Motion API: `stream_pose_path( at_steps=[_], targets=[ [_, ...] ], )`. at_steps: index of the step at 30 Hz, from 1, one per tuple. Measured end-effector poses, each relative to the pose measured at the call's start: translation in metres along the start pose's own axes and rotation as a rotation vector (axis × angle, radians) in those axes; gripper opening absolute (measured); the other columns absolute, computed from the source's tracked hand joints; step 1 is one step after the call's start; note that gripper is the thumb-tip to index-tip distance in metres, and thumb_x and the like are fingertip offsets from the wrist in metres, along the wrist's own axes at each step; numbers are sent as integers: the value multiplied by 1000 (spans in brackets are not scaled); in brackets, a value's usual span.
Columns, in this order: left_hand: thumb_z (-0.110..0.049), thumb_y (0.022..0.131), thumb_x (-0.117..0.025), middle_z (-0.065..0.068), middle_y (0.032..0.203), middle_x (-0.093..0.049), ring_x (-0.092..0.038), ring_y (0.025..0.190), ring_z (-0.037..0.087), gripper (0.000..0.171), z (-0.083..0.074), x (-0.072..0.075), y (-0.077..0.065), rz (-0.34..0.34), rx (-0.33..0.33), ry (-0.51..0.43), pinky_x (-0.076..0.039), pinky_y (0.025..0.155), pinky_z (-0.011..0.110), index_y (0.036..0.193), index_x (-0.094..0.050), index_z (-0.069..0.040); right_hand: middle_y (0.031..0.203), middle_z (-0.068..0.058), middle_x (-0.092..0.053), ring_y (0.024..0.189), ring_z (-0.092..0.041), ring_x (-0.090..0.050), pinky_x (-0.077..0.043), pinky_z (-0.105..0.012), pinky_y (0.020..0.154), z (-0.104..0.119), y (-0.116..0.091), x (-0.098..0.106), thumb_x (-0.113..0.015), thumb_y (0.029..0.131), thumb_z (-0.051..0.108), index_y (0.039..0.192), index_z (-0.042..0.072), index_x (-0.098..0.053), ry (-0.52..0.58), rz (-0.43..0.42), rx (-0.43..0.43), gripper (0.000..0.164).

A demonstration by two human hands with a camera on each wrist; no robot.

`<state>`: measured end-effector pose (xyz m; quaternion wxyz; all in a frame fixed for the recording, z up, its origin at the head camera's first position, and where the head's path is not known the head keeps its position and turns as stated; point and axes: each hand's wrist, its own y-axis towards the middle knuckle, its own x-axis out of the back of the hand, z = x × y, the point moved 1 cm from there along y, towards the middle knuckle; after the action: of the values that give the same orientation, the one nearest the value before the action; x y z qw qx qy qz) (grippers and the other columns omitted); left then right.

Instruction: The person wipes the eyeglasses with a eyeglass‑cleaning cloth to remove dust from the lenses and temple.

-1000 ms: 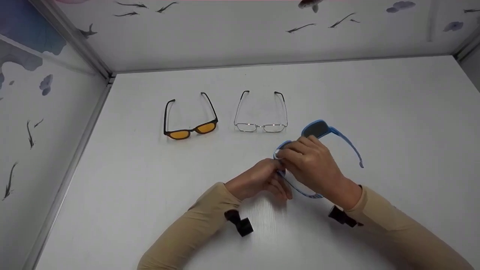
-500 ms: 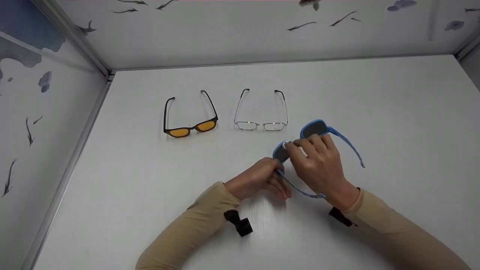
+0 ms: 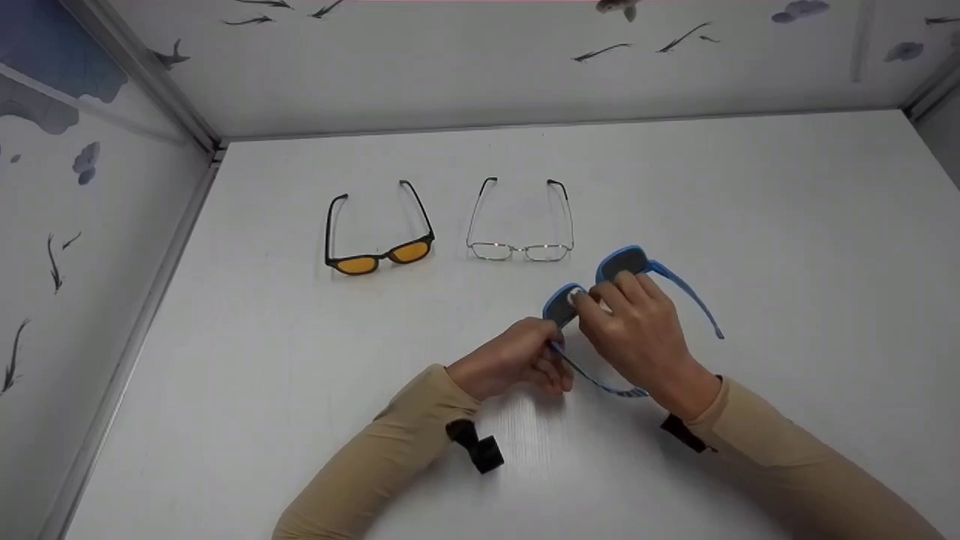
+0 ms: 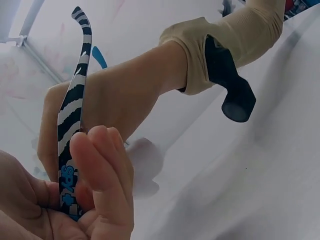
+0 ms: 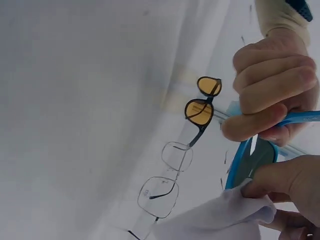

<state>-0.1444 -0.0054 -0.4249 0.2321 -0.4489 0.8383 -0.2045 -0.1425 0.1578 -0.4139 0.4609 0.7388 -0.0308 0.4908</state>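
A pair of blue-framed sunglasses (image 3: 561, 306) with dark lenses is held at an angle over the table's right middle, its arms unfolded. My left hand (image 3: 517, 358) pinches the frame's near end by the hinge. In the left wrist view, the zebra-striped temple arm (image 4: 70, 120) rises from between the fingers and thumb. My right hand (image 3: 634, 330) pinches a white cloth (image 5: 220, 215) against the lens nearer the left hand. Most of the cloth is hidden under that hand in the head view; the right wrist view shows it hanging from the fingers.
Black-framed glasses with orange lenses (image 3: 356, 265) rest on the white table (image 3: 262, 375) at left. Beside them lie thin metal-framed clear glasses (image 3: 491, 252). Printed panels (image 3: 450, 82) wall the back and left. Each beige sleeve carries a black wrist device (image 3: 480, 448).
My right hand has shifted from the lens's outer edge rightward across it with the cloth, uncovering more dark lens. The sunglasses have tilted and dropped slightly. My left hand keeps its hold.
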Motion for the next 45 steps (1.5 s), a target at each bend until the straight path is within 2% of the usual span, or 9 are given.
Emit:
stream_pose_path(
  at_steps=[5, 10, 14, 17, 23, 30, 35, 41, 45],
  targets=[
    [-10, 93, -36, 10, 57, -60, -58, 49, 14, 31, 3, -1, 2, -17, -4, -1, -49, 50, 25, 75, -58, 2, 79, -15, -67, 65, -26, -53, -47, -35, 57, 2, 2, -7, -78, 71, -6, 89, -1, -69, 115, -47, 29, 21],
    [-12, 94, -37, 9, 59, -60, -57, 50, 15, 30, 2, 1, 2, -21, -20, -6, -49, 51, 25, 79, -58, 2, 78, -11, -66, 65, -23, -53, -48, -32, 57, 0, 1, -7, -80, 70, -6, 90, 2, -70, 251, 32, 52, 24],
    [-9, 90, -37, 9, 57, -59, -54, 48, 14, 27, 0, 4, 3, -48, -1, -10, -47, 49, 25, 69, -54, -2, 75, -16, -64, 63, -27, -53, -50, -35, 56, -5, -3, -2, -80, 72, -5, 88, -2, -68, 82, 103, -36, 20],
    [-9, 89, -38, 9, 56, -58, -52, 46, 13, 26, -1, 6, 4, -70, 13, -18, -46, 48, 24, 68, -53, -2, 79, -21, -62, 63, -30, -57, -54, -37, 54, -8, -4, 4, -76, 76, -6, 91, -7, -66, -49, 79, -114, 18],
    [-9, 91, -36, 9, 57, -59, -53, 45, 13, 25, -3, 7, 5, -80, 6, -27, -47, 47, 24, 73, -52, -3, 86, -24, -59, 63, -32, -61, -54, -39, 49, -10, -3, 13, -70, 81, -10, 101, -7, -61, 0, -27, -194, 22],
    [-9, 91, -34, 8, 55, -59, -52, 43, 11, 32, -3, 3, 5, -58, -19, 23, -48, 46, 22, 67, -55, -1, 88, -28, -54, 70, -35, -64, -56, -39, 58, -28, 2, 10, -62, 89, -8, 101, -9, -55, -24, 57, -350, 14],
    [-8, 89, -35, 6, 53, -56, -47, 40, 9, 35, -2, -1, 5, -46, -21, 86, -43, 43, 20, 62, -56, 0, 86, -29, -54, 66, -35, -64, -56, -39, 56, -40, 6, 2, -60, 92, -3, 97, -13, -56, -99, 49, -379, 12],
    [-8, 87, -35, 6, 52, -55, -46, 40, 8, 36, -3, -5, 7, -64, -43, 75, -40, 41, 19, 59, -56, 0, 82, -21, -61, 64, -30, -65, -55, -38, 54, -45, 3, -4, -69, 85, -4, 95, -5, -63, 63, 28, -321, 12],
    [-9, 88, -34, 4, 51, -53, -44, 40, 8, 35, -6, -4, 5, -55, -71, 84, -38, 41, 19, 59, -54, -2, 81, -14, -65, 62, -23, -64, -54, -34, 55, -46, 1, 1, -75, 78, -7, 91, -2, -69, 204, 100, -293, 15]
  ],
)
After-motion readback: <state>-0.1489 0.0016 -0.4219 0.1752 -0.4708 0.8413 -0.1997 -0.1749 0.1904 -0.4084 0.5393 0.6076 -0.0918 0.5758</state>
